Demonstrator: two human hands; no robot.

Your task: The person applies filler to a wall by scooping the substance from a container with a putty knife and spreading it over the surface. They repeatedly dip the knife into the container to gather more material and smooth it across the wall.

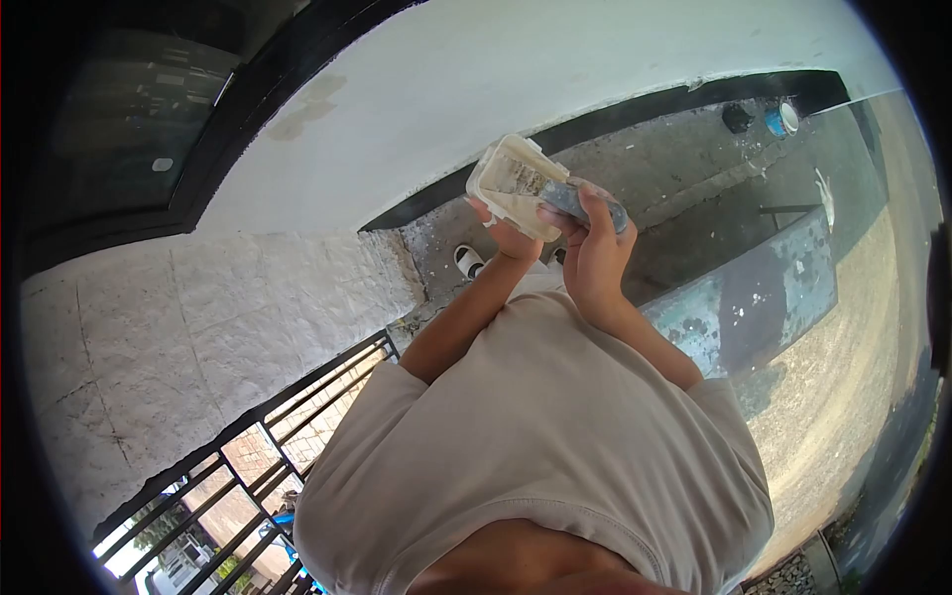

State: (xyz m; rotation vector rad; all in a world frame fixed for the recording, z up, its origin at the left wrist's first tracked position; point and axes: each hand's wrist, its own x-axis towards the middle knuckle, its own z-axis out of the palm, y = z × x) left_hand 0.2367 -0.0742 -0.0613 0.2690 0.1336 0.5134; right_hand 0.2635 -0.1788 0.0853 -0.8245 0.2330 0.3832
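My left hand (pixel 512 241) supports a cream plastic tub (pixel 489 178) from below, its fingers curled against the underside. The tub is tilted toward me, and whitish paste or residue shows inside. My right hand (pixel 601 253) is wrapped around the thick grey handle of a putty knife (pixel 585 203). The knife's blade end reaches into the tub and is partly hidden by the tub and smears. Both hands are close together in front of my chest, near the pale wall.
A pale wall (pixel 446 89) with a dark painted base band runs ahead. Left are a rough white ledge (pixel 149 337) and black metal railing (pixel 260 436). A low, paint-worn wall (pixel 754 297) stands right. A blue-and-white bucket (pixel 781 120) and dark container (pixel 737 118) sit on the concrete floor.
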